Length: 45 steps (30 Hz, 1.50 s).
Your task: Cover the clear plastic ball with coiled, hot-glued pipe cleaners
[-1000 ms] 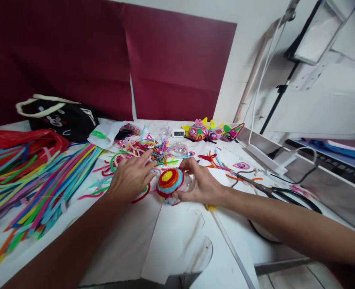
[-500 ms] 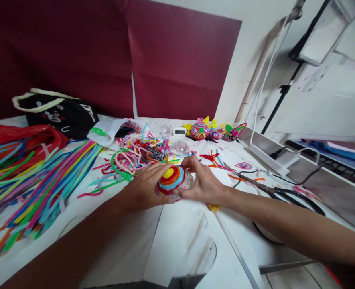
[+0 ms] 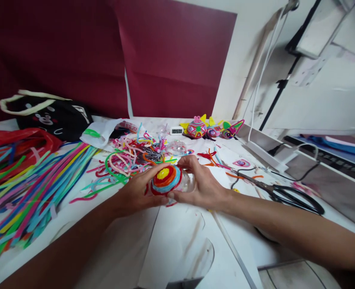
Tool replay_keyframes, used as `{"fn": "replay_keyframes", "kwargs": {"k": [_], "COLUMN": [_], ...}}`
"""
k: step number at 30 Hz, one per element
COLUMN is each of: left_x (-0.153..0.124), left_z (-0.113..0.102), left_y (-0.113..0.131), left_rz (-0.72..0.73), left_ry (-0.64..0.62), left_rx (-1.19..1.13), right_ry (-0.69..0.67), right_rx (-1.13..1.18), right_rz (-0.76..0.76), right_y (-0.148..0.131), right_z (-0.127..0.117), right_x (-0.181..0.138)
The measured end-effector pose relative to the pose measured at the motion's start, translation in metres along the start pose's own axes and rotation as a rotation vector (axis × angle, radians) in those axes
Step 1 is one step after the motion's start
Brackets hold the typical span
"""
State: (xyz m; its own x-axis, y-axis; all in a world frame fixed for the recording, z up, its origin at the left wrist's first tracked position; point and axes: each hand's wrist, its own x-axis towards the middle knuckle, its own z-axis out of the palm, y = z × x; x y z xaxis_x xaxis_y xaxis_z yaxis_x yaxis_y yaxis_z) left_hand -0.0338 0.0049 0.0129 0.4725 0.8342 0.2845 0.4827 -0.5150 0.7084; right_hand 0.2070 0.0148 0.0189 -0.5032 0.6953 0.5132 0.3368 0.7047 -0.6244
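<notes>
Between both hands is a clear plastic ball (image 3: pixel 167 179), partly covered in pipe-cleaner rings of yellow, red, orange and light blue. My left hand (image 3: pixel 138 190) wraps its left side, thumb along the top edge and fingertips underneath. From the right, my right hand (image 3: pixel 203 184) grips the bare clear part, with thumb low at the front and fingers bent over the far side. The ball is held above the white table (image 3: pixel 117 249), its coiled face turned up toward me. My palms hide its sides.
Bundled pipe cleaners (image 3: pixel 45 188) spread at left, near a black bag (image 3: pixel 49 118). A tangle of pipe-cleaner pieces (image 3: pixel 126 156) lies behind my hands, with a small digital timer (image 3: pixel 176 131) and finished pipe-cleaner figures (image 3: pixel 197 129) farther back. Black-handled scissors (image 3: pixel 297 197) rest at right beside a power strip (image 3: pixel 267 154).
Both hands and the ball sit slightly farther left in view, as the whole scene has shifted left. The grip on the ball looks almost the same.
</notes>
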Motion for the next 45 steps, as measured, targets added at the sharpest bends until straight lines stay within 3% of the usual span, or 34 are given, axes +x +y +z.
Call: {"fn": "replay_keyframes", "kwargs": {"k": [11,16,20,27,32,37,41,45], "left_x": [-0.002,-0.002,-0.003,-0.004,-0.006,-0.008,-0.007,-0.006], "left_z": [0.006,0.007,0.008,0.013,0.018,0.024,0.025,0.026], "left_y": [-0.001,-0.004,-0.007,0.001,-0.002,-0.011,-0.013,-0.007], "left_rz": [-0.001,-0.019,-0.02,-0.072,-0.093,-0.115,-0.131,-0.153], "left_ry": [0.058,0.087,0.114,0.163,0.158,0.178,0.189,0.192], "left_rx": [-0.144,-0.159,-0.107,-0.151,-0.292,-0.28,-0.29,-0.331], "right_ry": [-0.122,-0.029,0.073,0.064,-0.169,-0.4,-0.468,-0.45], "right_rx": [-0.037,-0.155,-0.286,-0.496,-0.564,-0.61,-0.632,-0.601], "right_rz": [-0.063,-0.201,-0.226,-0.25,-0.045,0.097,0.134,0.153], "right_y": [-0.015,-0.015,-0.008,0.007,0.021,0.033,0.036,0.036], "right_z": [-0.019,-0.038,-0.056,-0.077,-0.082,-0.075,-0.066,-0.061], "right_x": [0.001,-0.004,-0.022,-0.067,-0.087,-0.08,-0.069,-0.068]}}
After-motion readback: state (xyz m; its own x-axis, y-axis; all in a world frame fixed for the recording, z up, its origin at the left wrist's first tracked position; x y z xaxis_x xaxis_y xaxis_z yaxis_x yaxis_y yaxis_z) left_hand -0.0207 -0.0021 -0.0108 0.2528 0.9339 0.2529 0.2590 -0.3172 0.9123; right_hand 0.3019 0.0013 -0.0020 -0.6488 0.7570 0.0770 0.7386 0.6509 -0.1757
